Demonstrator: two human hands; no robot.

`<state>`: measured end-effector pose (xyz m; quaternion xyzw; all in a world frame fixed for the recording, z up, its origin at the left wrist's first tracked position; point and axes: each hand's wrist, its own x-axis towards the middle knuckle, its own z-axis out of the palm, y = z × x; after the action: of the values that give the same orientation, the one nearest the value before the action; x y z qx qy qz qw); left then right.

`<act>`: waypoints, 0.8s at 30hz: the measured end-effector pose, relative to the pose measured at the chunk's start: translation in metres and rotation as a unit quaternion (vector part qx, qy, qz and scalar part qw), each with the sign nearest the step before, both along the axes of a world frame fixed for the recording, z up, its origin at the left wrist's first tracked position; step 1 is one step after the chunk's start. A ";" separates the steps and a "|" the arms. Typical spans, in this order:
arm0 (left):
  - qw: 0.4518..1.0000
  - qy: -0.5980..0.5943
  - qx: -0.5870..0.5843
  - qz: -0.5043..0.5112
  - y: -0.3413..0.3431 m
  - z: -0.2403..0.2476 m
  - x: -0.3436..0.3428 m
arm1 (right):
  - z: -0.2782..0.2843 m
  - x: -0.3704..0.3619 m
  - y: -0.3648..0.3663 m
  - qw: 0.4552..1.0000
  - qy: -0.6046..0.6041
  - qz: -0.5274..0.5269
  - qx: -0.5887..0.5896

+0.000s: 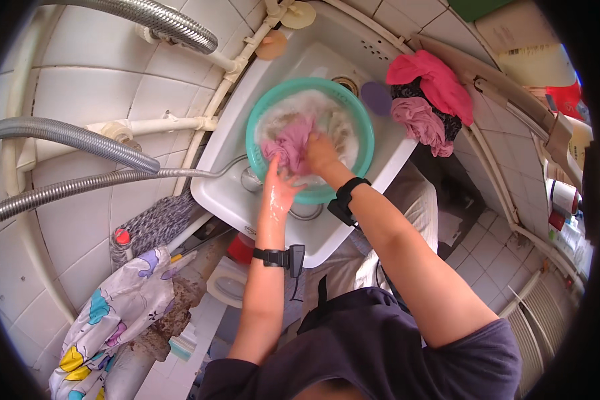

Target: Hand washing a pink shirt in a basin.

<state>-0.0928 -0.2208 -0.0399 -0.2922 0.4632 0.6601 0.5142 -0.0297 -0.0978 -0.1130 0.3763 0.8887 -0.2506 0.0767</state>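
A turquoise round basin (368,143) stands in the white sink (215,190), filled with cloudy, sudsy water. Bunched pink cloth (292,141) rises out of the suds near the basin's middle. My right hand (321,155) reaches in from the right with its fingers closed on that cloth; its fingertips are partly hidden in the folds. At the basin's near left rim is my left hand (282,183), wet, with its fingers apart and their tips against the cloth's lower edge. Some lighter fabric seems to lie under the foam, too blurred to name.
Bright pink cloth (440,83), a dusty pink cloth (417,120) and dark patterned fabric are heaped on the sink's right edge. A purple disc (377,99) lies beside them. Metal hoses (107,183) and wall pipes run at left. Printed fabric (107,320) hangs lower left.
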 end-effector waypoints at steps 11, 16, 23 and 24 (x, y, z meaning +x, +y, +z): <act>0.986 0.085 0.115 -0.081 -0.023 0.014 -0.009 | 0.157 0.033 -0.014 0.906 0.250 0.189 -0.285; 0.978 0.010 0.170 -0.117 0.015 0.100 0.009 | 0.159 0.015 0.041 0.946 0.204 -0.003 -0.253; 0.972 0.029 0.200 -0.117 0.002 0.115 0.006 | 0.169 0.000 0.042 0.774 0.224 -0.174 -0.567; 0.958 -0.065 0.274 -0.063 -0.007 0.100 -0.001 | 0.171 0.007 0.038 0.775 0.229 -0.168 -0.564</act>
<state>-0.0933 -0.2275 0.0599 -0.1524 0.2480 0.7076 0.6439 -0.0231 -0.0595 0.0577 0.3407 0.5018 -0.7946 0.0263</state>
